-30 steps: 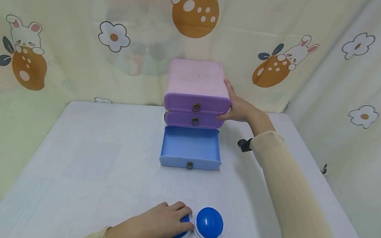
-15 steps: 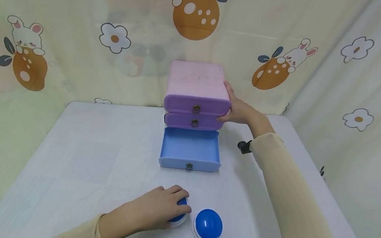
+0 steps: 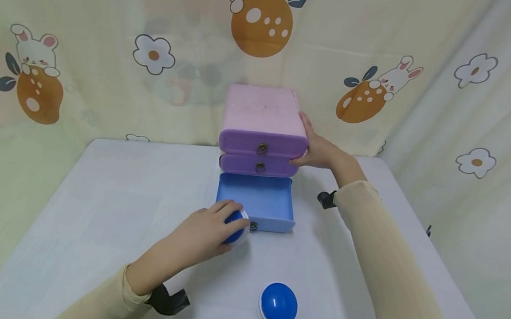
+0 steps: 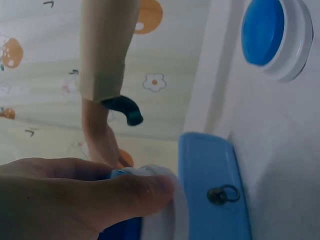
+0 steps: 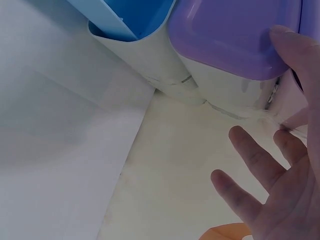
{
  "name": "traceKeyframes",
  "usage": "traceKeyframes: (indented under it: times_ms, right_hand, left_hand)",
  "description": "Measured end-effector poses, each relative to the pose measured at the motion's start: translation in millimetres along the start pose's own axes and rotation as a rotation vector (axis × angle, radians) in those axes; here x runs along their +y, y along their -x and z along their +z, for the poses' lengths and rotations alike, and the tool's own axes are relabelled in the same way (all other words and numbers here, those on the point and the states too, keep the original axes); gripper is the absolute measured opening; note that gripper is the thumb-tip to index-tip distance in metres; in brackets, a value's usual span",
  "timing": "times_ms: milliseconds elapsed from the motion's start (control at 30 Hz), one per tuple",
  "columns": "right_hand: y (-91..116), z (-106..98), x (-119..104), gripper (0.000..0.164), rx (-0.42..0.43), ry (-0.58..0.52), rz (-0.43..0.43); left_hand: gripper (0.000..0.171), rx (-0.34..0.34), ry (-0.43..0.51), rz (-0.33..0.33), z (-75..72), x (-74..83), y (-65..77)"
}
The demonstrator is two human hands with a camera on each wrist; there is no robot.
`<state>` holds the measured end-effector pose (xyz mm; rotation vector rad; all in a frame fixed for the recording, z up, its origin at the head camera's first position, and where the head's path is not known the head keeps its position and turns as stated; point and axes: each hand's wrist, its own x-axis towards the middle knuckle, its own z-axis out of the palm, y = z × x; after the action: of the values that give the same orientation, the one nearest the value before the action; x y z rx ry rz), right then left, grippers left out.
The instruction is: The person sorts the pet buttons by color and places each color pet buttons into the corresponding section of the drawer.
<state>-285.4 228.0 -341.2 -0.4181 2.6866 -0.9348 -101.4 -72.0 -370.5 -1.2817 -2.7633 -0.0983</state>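
My left hand (image 3: 200,232) grips a round button (image 3: 235,226) with a blue dome and white base, raised above the table in front of the pulled-out light-blue drawer (image 3: 273,225). In the left wrist view, the thumb lies across the button's white base (image 4: 162,225). That drawer is the lowest of a small chest of drawers (image 3: 263,108) with a pink top and two purple drawers, both closed. My right hand (image 3: 322,149) rests against the chest's right side. Its thumb touches the middle purple drawer (image 5: 235,35), while several fingers spread out straight in the right wrist view.
A second blue-domed button (image 3: 279,305) sits on the white table (image 3: 116,209) near its front. Behind the chest hangs a curtain (image 3: 188,106) printed with rabbits and flowers. The blue drawer juts forward over the tabletop and its inside shows bare.
My left hand has lifted its button from beside the other one and carried it forward to the blue drawer's front. The right hand has kept its place on the chest.
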Motion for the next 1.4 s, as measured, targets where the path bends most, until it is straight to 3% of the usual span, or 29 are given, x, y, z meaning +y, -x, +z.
traceKeyframes:
  times_ms: [233,400,633,867,1033,1233,1400]
  right_hand:
    - [-2.2,-0.1,-0.2,0.13,0.003,-0.014,0.001]
    - [-1.1,1.8,-0.1,0.13,0.003,-0.051,0.0]
    - [-0.8,3.4,2.1,0.131,0.008,-0.039,-0.014]
    - [1.8,2.2,2.9,0.131,0.013,-0.029,-0.018]
    - [2.9,1.1,2.3,0.131,0.016,-0.032,-0.029]
    - [2.8,2.1,3.3,0.131,0.015,-0.034,-0.033]
    - [2.3,2.5,2.5,0.131,0.015,-0.043,-0.031]
  left_hand:
    - [0.055,0.146,-0.01,-0.028,13.3,-19.7,-26.7]
    - [0.055,0.169,0.014,-0.063,23.0,-28.9,-45.3]
    - [0.058,0.125,0.063,-0.123,32.6,-36.4,-63.0]
    - [0.056,0.06,0.113,-0.144,42.4,-43.5,-71.8]
    - [0.053,-0.01,0.155,-0.137,47.9,-49.3,-75.9]
    - [0.051,-0.091,0.166,-0.075,54.7,-55.9,-81.7]
    - [0.047,-0.116,0.196,-0.06,58.6,-59.1,-84.0]
